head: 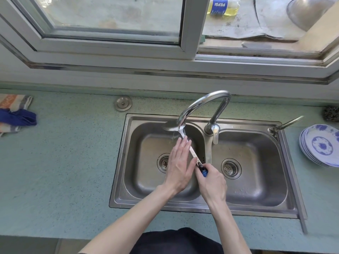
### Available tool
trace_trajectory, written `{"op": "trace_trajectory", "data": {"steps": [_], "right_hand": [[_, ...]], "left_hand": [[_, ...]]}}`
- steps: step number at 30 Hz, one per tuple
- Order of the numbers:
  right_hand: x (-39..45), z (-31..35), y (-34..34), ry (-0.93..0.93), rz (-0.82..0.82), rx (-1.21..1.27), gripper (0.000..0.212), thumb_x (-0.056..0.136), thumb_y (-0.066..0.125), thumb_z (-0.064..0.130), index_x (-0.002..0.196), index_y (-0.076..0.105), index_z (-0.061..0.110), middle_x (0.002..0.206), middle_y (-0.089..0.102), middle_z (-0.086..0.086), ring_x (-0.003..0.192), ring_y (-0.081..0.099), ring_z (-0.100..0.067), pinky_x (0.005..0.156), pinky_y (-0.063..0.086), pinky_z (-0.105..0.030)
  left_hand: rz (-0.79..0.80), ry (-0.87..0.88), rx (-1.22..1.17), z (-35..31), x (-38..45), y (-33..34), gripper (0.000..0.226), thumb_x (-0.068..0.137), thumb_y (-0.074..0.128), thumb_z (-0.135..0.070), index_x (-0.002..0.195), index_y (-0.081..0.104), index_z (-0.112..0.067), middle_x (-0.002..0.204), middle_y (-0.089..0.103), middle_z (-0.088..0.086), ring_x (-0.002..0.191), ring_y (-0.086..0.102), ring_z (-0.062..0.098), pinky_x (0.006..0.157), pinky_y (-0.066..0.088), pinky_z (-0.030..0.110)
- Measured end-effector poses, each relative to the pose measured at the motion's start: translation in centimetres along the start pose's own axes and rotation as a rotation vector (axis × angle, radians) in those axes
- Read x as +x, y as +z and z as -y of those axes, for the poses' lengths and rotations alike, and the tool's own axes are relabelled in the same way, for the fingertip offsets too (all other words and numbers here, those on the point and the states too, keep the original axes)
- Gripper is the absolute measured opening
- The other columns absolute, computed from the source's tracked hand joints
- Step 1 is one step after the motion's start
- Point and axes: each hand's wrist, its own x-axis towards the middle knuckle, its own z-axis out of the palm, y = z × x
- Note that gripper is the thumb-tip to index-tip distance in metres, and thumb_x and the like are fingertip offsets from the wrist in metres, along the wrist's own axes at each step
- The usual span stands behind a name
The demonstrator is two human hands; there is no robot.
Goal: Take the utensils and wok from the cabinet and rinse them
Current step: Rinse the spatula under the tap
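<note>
Fingers (180,147) of the left hand (178,166) lie straight along the steel ladle (173,126). Right hand (212,182) grips its blue handle end over the stainless sink (198,204), under the curved chrome faucet (205,101).

Daylit white-framed window (113,43) above a speckled green countertop (64,162).

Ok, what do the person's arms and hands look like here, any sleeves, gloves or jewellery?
Both forearms are bare, with no sleeves in view. The left hand and right hand wear no gloves; no rings, watch or bracelets show. A dark garment covers the torso at the bottom edge.
</note>
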Motion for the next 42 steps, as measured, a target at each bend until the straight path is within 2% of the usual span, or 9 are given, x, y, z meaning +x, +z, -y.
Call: {"op": "trace_trajectory", "data": {"steps": [3,5,8,11,17,22,30,35,42], "right_hand": [[0.1,0.4,0.0,-0.026,0.009,0.016,0.021,0.1,0.062,0.044,0.097,0.069,0.024,0.087,0.076,-0.006,0.089,0.069,-0.037,0.066,0.038,-0.035],[0.2,0.5,0.0,-0.051,0.018,0.015,0.02,0.101,0.061,0.043,0.098,0.067,0.024,0.086,0.075,-0.005,0.088,0.069,-0.038,0.066,0.039,-0.035],[0.8,0.7,0.2,-0.078,0.017,0.019,0.023,0.101,0.06,0.047,0.098,0.066,0.025,0.086,0.075,-0.007,0.088,0.068,-0.039,0.066,0.04,-0.036],[1.5,0.9,0.4,-0.111,0.017,0.019,0.027,0.1,0.058,0.053,0.097,0.064,0.027,0.085,0.074,-0.006,0.088,0.068,-0.038,0.067,0.047,-0.039],[2.5,1.5,0.5,-0.178,0.017,0.027,0.022,0.101,0.06,0.048,0.1,0.062,0.025,0.084,0.072,-0.004,0.086,0.069,-0.037,0.064,0.042,-0.036],[3.0,2.6,0.5,-0.21,0.018,0.04,0.018,0.102,0.061,0.043,0.097,0.059,0.026,0.075,0.061,0.007,0.081,0.067,-0.033,0.063,0.037,-0.034],[3.7,4.2,0.9,-0.235,-0.019,0.064,0.02,0.102,0.063,0.038,0.101,0.064,0.018,0.08,0.068,-0.001,0.083,0.066,-0.034,0.064,0.032,-0.033],[4.4,4.8,1.0,-0.232,-0.005,0.048,0.022,0.102,0.062,0.04,0.103,0.063,0.018,0.086,0.073,-0.007,0.087,0.067,-0.039,0.066,0.039,-0.036],[4.6,4.9,1.3,-0.2,0.006,0.079,0.022,0.1,0.064,0.04,0.1,0.065,0.018,0.086,0.073,-0.008,0.087,0.068,-0.038,0.069,0.048,-0.039]], "left_hand": [[-0.061,-0.135,-0.213,-0.5,-0.3,0.0,0.08,0.1,0.06,-0.032,0.163,0.014,-0.018,0.171,0.008,-0.003,0.158,0.006,0.008,0.128,0.012,0.032],[-0.027,-0.293,-0.403,-0.7,-0.1,0.0,0.084,0.095,0.065,-0.036,0.162,0.014,-0.024,0.167,0.022,-0.005,0.152,0.025,0.003,0.124,0.024,0.03],[0.026,-0.469,-0.687,-1.0,0.8,-0.2,0.051,0.094,0.071,-0.026,0.141,0.052,-0.02,0.131,0.067,0.0,0.123,0.062,0.006,0.113,0.046,0.038],[0.013,-0.574,-0.895,-1.3,1.9,-1.0,0.019,0.095,0.07,-0.007,0.113,0.07,-0.007,0.107,0.078,0.011,0.102,0.073,0.018,0.1,0.056,0.037],[-0.009,-0.681,-1.113,-2.3,3.7,-2.9,0.023,0.096,0.067,-0.005,0.118,0.068,0.003,0.106,0.078,0.016,0.093,0.076,0.023,0.079,0.061,0.028],[-0.078,-0.682,-1.159,-2.3,5.2,-4.0,0.025,0.101,0.061,-0.008,0.12,0.066,0.007,0.109,0.077,0.02,0.096,0.076,0.028,0.085,0.063,0.035],[-0.169,-0.7,-1.203,-1.9,7.3,-5.2,0.027,0.102,0.06,-0.012,0.12,0.065,0.009,0.108,0.076,0.02,0.103,0.075,0.032,0.084,0.063,0.033],[-0.21,-0.707,-1.225,-1.4,8.3,-5.4,0.026,0.106,0.052,-0.012,0.121,0.065,0.005,0.109,0.077,0.019,0.104,0.075,0.031,0.092,0.061,0.04],[-0.224,-0.704,-1.246,-1.4,8.1,-5.3,0.023,0.104,0.055,-0.006,0.122,0.061,0.006,0.113,0.075,0.021,0.103,0.075,0.032,0.089,0.062,0.038]]}}
